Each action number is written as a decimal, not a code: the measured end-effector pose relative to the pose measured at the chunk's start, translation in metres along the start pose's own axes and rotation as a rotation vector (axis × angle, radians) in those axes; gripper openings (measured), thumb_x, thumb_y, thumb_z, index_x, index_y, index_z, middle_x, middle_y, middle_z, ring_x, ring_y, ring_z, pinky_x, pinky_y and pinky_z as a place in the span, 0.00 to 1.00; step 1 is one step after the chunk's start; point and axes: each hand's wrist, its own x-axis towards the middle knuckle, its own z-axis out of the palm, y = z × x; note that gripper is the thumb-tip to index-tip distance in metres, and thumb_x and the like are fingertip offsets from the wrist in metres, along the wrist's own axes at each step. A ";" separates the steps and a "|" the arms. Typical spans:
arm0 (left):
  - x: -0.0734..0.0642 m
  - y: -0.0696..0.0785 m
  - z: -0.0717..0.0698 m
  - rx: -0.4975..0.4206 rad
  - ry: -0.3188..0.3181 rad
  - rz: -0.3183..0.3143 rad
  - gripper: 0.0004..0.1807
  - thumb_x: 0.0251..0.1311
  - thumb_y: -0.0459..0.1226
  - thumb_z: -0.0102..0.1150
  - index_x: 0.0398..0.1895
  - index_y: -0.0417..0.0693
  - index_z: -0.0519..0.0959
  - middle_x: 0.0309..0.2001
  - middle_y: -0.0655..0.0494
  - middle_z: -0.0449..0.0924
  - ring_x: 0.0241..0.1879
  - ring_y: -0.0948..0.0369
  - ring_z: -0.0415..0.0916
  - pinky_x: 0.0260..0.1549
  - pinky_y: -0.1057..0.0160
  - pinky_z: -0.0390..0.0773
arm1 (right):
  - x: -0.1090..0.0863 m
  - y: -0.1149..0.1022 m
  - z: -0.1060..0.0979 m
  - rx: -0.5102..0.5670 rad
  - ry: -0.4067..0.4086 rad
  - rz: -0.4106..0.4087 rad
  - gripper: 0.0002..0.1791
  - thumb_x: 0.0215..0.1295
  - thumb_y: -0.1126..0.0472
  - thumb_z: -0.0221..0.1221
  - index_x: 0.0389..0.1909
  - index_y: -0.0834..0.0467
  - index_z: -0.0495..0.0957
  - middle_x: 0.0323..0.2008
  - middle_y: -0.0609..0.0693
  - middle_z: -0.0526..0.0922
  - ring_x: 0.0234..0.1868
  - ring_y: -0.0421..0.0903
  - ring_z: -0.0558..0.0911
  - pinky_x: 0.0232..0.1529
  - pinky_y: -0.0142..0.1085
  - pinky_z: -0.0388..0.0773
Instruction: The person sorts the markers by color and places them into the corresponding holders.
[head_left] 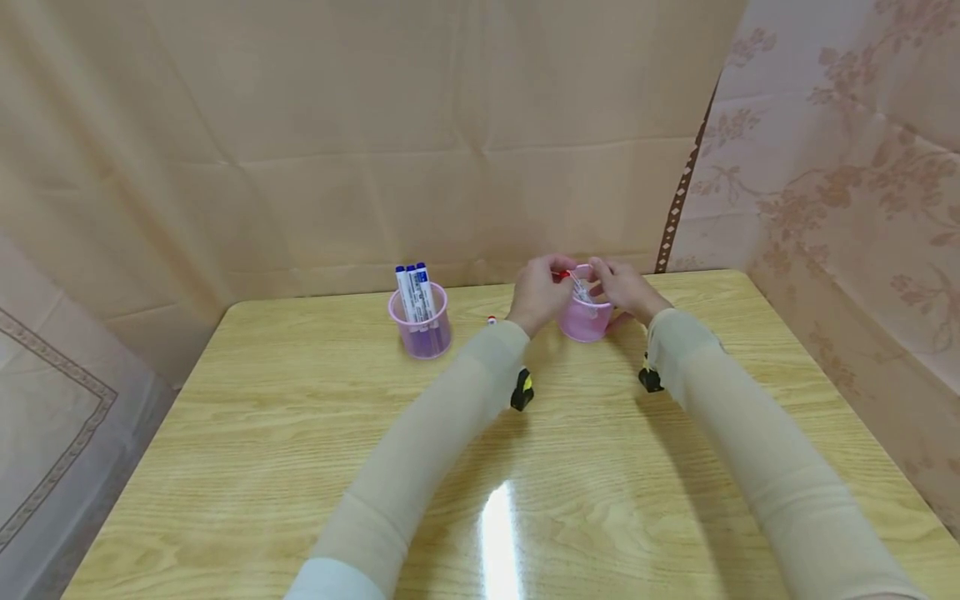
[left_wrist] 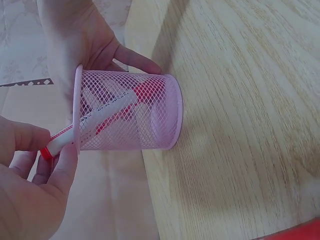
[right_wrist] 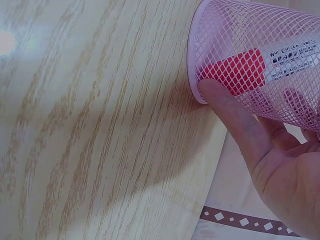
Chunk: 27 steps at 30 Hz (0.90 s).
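In the head view, a pink mesh pen cup [head_left: 585, 323] stands upright at the back of the table. My left hand [head_left: 538, 293] is at its rim and pinches the red end of a white whiteboard marker [left_wrist: 107, 112], most of which slants down inside the cup. Red shows through the mesh near the cup's bottom; whether it all belongs to one marker I cannot tell. My right hand [head_left: 622, 287] holds the cup from its right side. In the right wrist view, one finger [right_wrist: 235, 112] lies along the mesh down to the base, with others partly hidden behind it.
To the left stands a purple-pink mesh cup [head_left: 422, 342] with several blue-capped white markers [head_left: 415, 293]. A small red-and-white end [head_left: 492, 320] shows beside my left wrist, the rest hidden by the sleeve. A beige curtain [head_left: 450, 150] hangs behind the wooden table [head_left: 300, 433].
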 end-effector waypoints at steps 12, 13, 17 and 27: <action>-0.002 -0.002 -0.006 -0.086 -0.024 -0.068 0.14 0.62 0.29 0.64 0.51 0.40 0.82 0.41 0.52 0.82 0.41 0.59 0.78 0.41 0.69 0.79 | -0.001 0.000 0.001 0.006 0.000 0.005 0.40 0.79 0.35 0.33 0.67 0.67 0.63 0.66 0.71 0.68 0.67 0.68 0.67 0.39 0.59 0.85; -0.002 -0.002 -0.006 -0.084 -0.028 -0.071 0.14 0.62 0.30 0.64 0.51 0.40 0.81 0.42 0.52 0.82 0.42 0.59 0.78 0.41 0.69 0.79 | 0.000 0.001 0.001 0.005 0.001 0.005 0.40 0.79 0.35 0.33 0.67 0.67 0.63 0.65 0.71 0.68 0.67 0.68 0.67 0.39 0.59 0.85; -0.002 -0.005 -0.007 -0.073 -0.042 -0.065 0.15 0.63 0.30 0.64 0.53 0.40 0.80 0.44 0.51 0.83 0.45 0.58 0.80 0.40 0.69 0.80 | 0.001 0.001 0.001 -0.001 0.001 0.007 0.41 0.79 0.33 0.33 0.67 0.67 0.63 0.66 0.71 0.68 0.67 0.68 0.67 0.39 0.59 0.85; -0.004 -0.012 -0.024 -0.135 -0.110 -0.078 0.18 0.67 0.34 0.64 0.58 0.39 0.76 0.48 0.47 0.82 0.44 0.56 0.81 0.35 0.67 0.84 | -0.002 0.000 0.000 -0.018 -0.009 0.010 0.46 0.74 0.29 0.32 0.69 0.66 0.62 0.67 0.71 0.67 0.66 0.69 0.69 0.39 0.57 0.86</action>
